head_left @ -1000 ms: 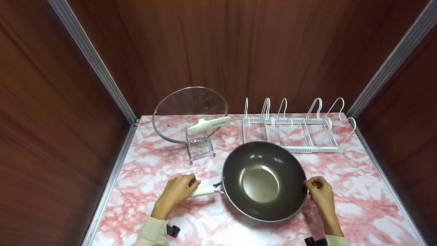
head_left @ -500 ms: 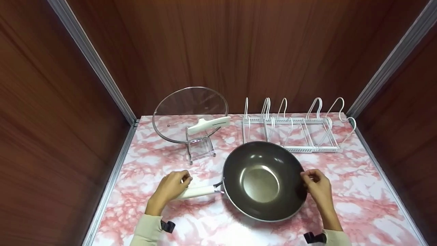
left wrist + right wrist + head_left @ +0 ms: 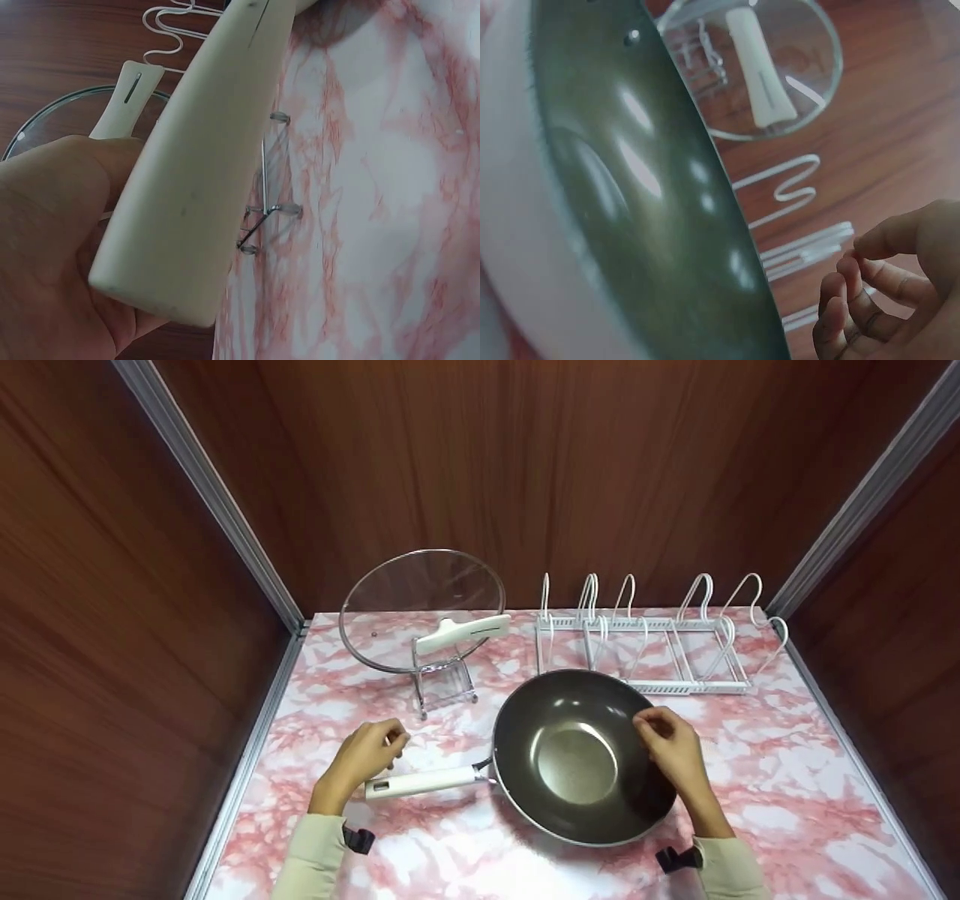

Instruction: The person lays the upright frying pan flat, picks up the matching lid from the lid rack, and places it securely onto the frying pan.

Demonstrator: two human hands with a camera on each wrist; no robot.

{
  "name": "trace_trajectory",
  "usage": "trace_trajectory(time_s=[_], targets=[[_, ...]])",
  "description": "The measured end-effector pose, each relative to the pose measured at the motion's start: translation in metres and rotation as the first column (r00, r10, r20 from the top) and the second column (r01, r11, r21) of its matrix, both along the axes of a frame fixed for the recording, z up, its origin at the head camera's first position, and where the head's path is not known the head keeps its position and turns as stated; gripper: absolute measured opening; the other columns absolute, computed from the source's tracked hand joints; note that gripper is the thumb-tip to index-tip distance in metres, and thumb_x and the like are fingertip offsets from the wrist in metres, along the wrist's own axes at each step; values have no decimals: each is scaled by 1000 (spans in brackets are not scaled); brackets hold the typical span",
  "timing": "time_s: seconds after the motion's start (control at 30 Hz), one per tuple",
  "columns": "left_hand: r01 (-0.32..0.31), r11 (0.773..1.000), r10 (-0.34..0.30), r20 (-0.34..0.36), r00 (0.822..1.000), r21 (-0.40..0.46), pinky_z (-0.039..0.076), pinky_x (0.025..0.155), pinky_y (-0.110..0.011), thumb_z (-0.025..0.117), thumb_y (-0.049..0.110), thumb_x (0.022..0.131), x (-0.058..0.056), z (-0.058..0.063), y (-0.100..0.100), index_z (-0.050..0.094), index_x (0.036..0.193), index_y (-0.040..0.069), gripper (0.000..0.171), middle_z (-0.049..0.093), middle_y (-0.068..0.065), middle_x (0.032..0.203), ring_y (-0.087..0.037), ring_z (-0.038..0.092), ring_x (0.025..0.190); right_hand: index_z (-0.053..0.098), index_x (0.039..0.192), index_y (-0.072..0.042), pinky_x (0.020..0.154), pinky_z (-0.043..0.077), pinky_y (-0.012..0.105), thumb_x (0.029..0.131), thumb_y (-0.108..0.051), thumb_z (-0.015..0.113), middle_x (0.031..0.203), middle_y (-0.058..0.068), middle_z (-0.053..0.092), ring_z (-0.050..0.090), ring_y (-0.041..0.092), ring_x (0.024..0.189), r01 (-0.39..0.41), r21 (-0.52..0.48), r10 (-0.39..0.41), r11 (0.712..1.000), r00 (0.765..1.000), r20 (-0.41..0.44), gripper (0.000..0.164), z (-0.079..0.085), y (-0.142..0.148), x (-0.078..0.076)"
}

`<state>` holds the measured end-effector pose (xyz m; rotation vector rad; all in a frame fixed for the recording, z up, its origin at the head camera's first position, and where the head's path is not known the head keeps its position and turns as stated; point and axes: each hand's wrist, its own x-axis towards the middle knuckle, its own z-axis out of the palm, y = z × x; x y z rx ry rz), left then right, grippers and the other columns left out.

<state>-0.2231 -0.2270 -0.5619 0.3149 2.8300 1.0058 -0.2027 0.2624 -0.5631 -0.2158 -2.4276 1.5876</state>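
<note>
A dark-lined wok (image 3: 577, 817) rests on the table, its cream handle (image 3: 431, 781) pointing left. My left hand (image 3: 361, 756) hovers just behind the handle's end, fingers loosely bent and holding nothing. In the left wrist view that handle (image 3: 195, 165) stands large in front of my left hand (image 3: 52, 240), covering part of the fingers. Over the wok's right side is my right hand (image 3: 679, 750), thumb and fingertips close together with nothing seen between them. The right wrist view shows my right hand (image 3: 892, 285) apart from the wok's rim (image 3: 739, 225).
Behind the handle, a glass lid (image 3: 390, 600) with a cream grip (image 3: 465, 633) leans upright in a small wire stand (image 3: 446, 694). A white rack (image 3: 660, 688) with several looped dividers stands behind the wok, close to the back wall (image 3: 480, 472).
My left hand has come off the wok's handle and moved left and back, baring its end. My right hand has left the rim, moving up and inward. The wok stays in place.
</note>
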Motion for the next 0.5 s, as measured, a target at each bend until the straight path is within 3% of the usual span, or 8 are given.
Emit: trace_trajectory(time_s=[0.23, 0.5], targets=[[-33, 999, 33, -33, 999, 4, 54, 66, -35, 66, 22, 105, -16, 2, -5, 71, 93, 18, 13, 71, -1, 76, -9, 64, 57, 75, 103, -2, 52, 52, 19, 99, -8, 73, 88, 12, 73, 58, 1, 63, -80, 48, 82, 996, 996, -30, 7, 4, -19, -19], [-59, 998, 58, -44, 997, -6, 53, 64, -34, 64, 24, 106, -29, 6, -14, 71, 100, 17, 12, 70, 2, 76, -10, 65, 59, 75, 101, -1, 56, 55, 20, 98, -5, 74, 86, 10, 71, 61, 6, 64, -150, 64, 153, 987, 987, -50, 5, 12, -39, -39]])
